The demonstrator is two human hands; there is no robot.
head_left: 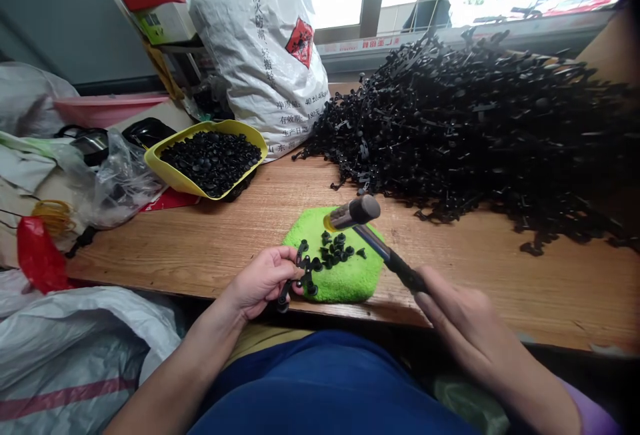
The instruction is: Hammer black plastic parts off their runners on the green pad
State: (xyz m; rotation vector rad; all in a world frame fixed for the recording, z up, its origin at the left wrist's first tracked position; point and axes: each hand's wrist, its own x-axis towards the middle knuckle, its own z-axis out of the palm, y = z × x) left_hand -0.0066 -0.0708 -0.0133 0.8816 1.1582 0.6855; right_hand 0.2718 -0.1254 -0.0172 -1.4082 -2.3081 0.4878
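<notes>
My left hand pinches a black plastic sprue with small round-headed pieces on its arms, over the left edge of a green cloth pad. In my right hand is the dark handle of a mallet. Its head has a grey-black face and a yellow face, and it hangs above the far side of the pad, apart from the sprue. Several loose black pieces lie on the pad between the sprue and the mallet handle.
A large heap of black sprues covers the back right of the wooden table. At the back left stands a yellow scoop-shaped tray full of small black pieces. Behind it is a white printed sack. Plastic bags lie at the left.
</notes>
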